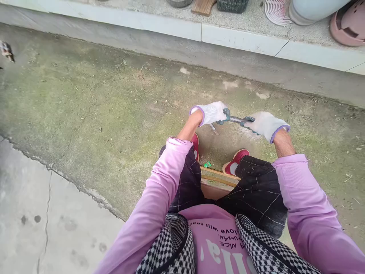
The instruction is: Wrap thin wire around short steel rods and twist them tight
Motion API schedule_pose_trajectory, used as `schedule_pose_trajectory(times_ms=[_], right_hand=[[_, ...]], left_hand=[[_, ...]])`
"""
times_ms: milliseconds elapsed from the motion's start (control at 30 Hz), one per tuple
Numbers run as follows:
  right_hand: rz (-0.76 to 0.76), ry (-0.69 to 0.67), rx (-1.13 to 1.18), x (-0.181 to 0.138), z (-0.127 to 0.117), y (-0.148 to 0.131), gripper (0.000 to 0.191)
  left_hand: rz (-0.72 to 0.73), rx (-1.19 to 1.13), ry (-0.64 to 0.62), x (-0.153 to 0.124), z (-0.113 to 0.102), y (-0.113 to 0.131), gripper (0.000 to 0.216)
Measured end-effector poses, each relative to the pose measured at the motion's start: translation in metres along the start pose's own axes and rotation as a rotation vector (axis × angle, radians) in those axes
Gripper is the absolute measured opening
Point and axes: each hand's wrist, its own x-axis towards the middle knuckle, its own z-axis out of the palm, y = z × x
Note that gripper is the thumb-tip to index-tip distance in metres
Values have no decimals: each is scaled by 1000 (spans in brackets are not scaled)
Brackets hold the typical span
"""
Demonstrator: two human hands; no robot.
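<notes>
Mostly I see mossy, cracked concrete ground (85,114) filling the view, with a pale raised step (242,40) running along the far edge. On that step, far right, sit a pink clog (349,24) and a white wire grille (278,11). Nearer, I sit on a wooden stool (216,179), its front rail showing between my knees, with red shoes (235,160) planted just beyond it. My left hand (212,113), in a white knit glove, is closed around the left end of a thin grey metal rod (236,119). My right hand (264,123), gloved the same, grips its right end. The rod lies level between them, above the ground past my feet. A small green scrap (207,164) lies by the stool.
</notes>
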Motion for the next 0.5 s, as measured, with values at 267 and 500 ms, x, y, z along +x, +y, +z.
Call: schedule_pose_trajectory(times_ms=[267,500], right_hand=[[-89,303,799,-1,3,9,43],[-356,130,1271,-44,-8,-6,67]], left_hand=[[19,-285,29,-9,-1,14,50],[70,-261,20,-10,-11,5,37]])
